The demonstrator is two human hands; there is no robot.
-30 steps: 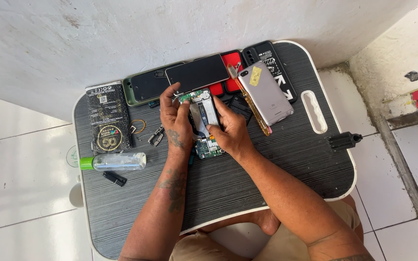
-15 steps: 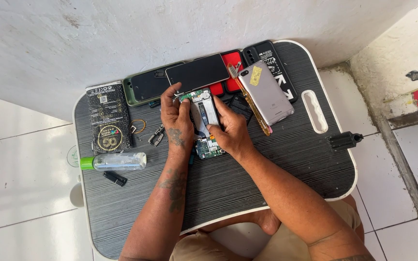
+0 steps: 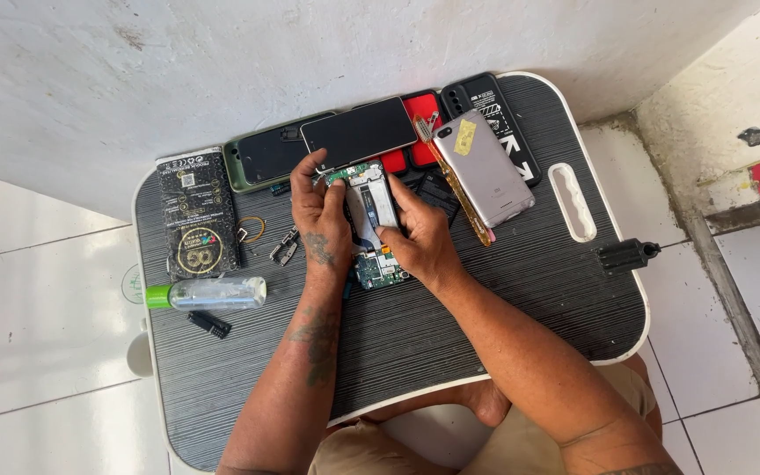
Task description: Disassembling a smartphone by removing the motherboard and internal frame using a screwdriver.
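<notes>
An opened phone (image 3: 369,211) with bare green circuit boards and a dark flex cable lies on a dark ribbed lap tray (image 3: 503,290). My left hand (image 3: 320,224) grips its left edge, thumb on top. My right hand (image 3: 420,237) holds the right edge, thumb pressing near the middle of the phone body. A black screen panel (image 3: 359,132) lies just above the opened phone, touching its top end.
A silver phone back (image 3: 484,167) with yellow tape lies to the right, over red and black phones (image 3: 494,105). A green-cased phone (image 3: 261,158), a black packet (image 3: 195,211), a clear bottle with green cap (image 3: 208,293), tweezers (image 3: 285,246), and a small black piece (image 3: 209,325) lie left. A black knob (image 3: 626,255) sits at the tray's right edge.
</notes>
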